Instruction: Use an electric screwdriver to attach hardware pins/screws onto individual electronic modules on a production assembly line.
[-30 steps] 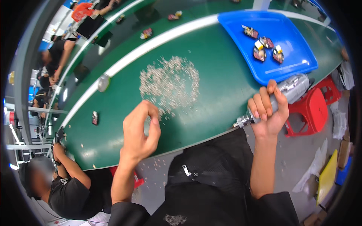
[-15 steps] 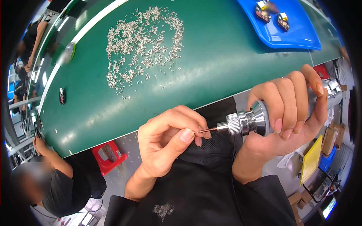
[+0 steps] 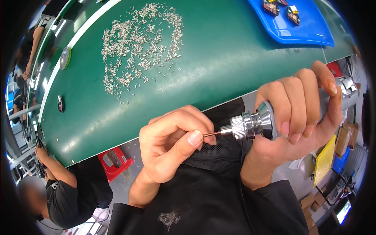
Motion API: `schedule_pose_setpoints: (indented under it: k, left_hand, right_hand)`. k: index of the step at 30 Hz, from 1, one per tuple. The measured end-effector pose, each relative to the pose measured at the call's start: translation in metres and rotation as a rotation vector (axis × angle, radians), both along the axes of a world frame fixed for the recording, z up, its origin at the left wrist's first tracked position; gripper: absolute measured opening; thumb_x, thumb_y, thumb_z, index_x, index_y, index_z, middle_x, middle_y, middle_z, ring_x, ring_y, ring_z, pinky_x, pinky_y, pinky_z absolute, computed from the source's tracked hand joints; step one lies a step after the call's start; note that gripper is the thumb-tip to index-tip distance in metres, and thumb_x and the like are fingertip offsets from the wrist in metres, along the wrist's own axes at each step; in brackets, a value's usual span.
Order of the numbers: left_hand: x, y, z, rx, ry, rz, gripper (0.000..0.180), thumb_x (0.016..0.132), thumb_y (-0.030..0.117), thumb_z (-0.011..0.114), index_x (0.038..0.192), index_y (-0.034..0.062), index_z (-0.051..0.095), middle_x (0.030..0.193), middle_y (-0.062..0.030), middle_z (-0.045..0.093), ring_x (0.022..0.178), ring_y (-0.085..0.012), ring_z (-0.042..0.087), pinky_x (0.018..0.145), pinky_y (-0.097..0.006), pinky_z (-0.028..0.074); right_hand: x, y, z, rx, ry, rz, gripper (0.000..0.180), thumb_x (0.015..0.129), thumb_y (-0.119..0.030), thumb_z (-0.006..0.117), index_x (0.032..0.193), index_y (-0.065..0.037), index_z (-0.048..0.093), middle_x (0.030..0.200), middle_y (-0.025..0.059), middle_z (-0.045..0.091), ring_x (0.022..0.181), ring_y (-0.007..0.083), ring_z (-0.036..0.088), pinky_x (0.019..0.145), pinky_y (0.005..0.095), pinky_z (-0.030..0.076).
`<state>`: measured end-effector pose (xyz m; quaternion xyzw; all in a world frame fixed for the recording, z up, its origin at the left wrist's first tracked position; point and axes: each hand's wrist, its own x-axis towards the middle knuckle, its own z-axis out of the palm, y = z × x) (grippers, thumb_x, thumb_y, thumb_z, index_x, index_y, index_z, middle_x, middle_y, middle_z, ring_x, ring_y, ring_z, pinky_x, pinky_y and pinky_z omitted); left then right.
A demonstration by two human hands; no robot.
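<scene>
An electric screwdriver (image 3: 250,126) with a knurled silver nose lies sideways in my right hand (image 3: 299,107), whose fingers wrap round its grey body. Its thin copper-coloured bit (image 3: 212,134) points left, and the tip meets the thumb and fingers of my left hand (image 3: 168,143). Those fingers are closed in a pinch; whatever sits between them at the tip is too small or hidden to name. Both hands are in front of my black clothing, by the near edge of the green table (image 3: 211,88). Many small silver screw-like pieces (image 3: 150,58) lie scattered on the table.
A blue tray (image 3: 309,33) with several small electronic assemblies (image 3: 293,15) stands at the far right. Toward the left are a small dark part (image 3: 60,103) and a round dish (image 3: 65,58). A co-worker (image 3: 78,192) sits at left beside a red stool (image 3: 114,163).
The table and its contents have shifted slightly up and left in view. My left fingertips now close over the bit's tip, which showed beside the thumb before. The right hand keeps its grip.
</scene>
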<state>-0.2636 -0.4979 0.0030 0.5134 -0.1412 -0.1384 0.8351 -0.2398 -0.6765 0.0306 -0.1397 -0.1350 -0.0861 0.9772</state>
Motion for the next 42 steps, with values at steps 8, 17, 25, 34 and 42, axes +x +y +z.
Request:
schedule_pose_setpoints:
  k: [8, 17, 25, 34, 42]
  left_hand:
    - [0.006, -0.006, -0.008, 0.508, -0.510, 0.138, 0.008, 0.075, -0.012, 0.059, 0.075, -0.0045, 0.055, 0.068, -0.0106, 0.057, 0.053, -0.0198, 0.052, 0.050, -0.028, 0.041]
    - [0.024, 0.006, 0.014, 0.634, -0.482, 0.249, 0.009, 0.084, -0.003, 0.058, 0.090, -0.0091, 0.062, 0.074, -0.0148, 0.062, 0.063, -0.0225, 0.059, 0.057, -0.029, 0.046]
    - [0.133, 0.091, 0.037, 1.365, -0.642, 0.529, 0.023, 0.084, 0.010, 0.064, 0.065, -0.0017, 0.058, 0.056, -0.0122, 0.054, 0.046, -0.0205, 0.049, 0.046, -0.032, 0.037]
    - [0.285, 0.167, 0.016, 1.536, -0.850, 0.550, 0.045, 0.078, 0.001, 0.065, 0.121, 0.0021, 0.054, 0.117, -0.0156, 0.058, 0.105, -0.0284, 0.057, 0.084, -0.034, 0.048]
    - [0.295, 0.146, 0.028, 1.519, -0.603, 0.357, 0.037, 0.078, 0.002, 0.066, 0.114, 0.0000, 0.061, 0.110, -0.0140, 0.063, 0.095, -0.0269, 0.062, 0.082, -0.033, 0.048]
  right_hand:
    - [0.001, -0.013, -0.008, -0.203, -0.083, 0.042, 0.021, 0.092, -0.022, 0.044, 0.094, -0.002, 0.048, 0.051, 0.0006, 0.042, 0.040, 0.0121, 0.040, 0.047, 0.0279, 0.038]
    - [0.021, -0.009, -0.010, -0.098, -0.018, -0.018, 0.018, 0.094, -0.019, 0.043, 0.094, -0.002, 0.049, 0.051, -0.0010, 0.039, 0.041, 0.0100, 0.039, 0.047, 0.0263, 0.036]
    - [0.027, -0.007, -0.036, -0.048, 0.340, -0.173, 0.015, 0.096, -0.020, 0.040, 0.091, -0.006, 0.045, 0.050, -0.0019, 0.033, 0.038, 0.0081, 0.032, 0.044, 0.0258, 0.034]
    - [0.031, -0.009, -0.040, -0.017, 0.254, -0.094, 0.015, 0.095, -0.019, 0.041, 0.087, -0.006, 0.041, 0.049, 0.0017, 0.035, 0.037, 0.0126, 0.033, 0.041, 0.0294, 0.037]
    - [0.029, -0.013, -0.041, -0.038, 0.266, -0.030, 0.014, 0.093, -0.019, 0.041, 0.088, -0.007, 0.043, 0.048, 0.0017, 0.035, 0.037, 0.0129, 0.033, 0.041, 0.0295, 0.036]
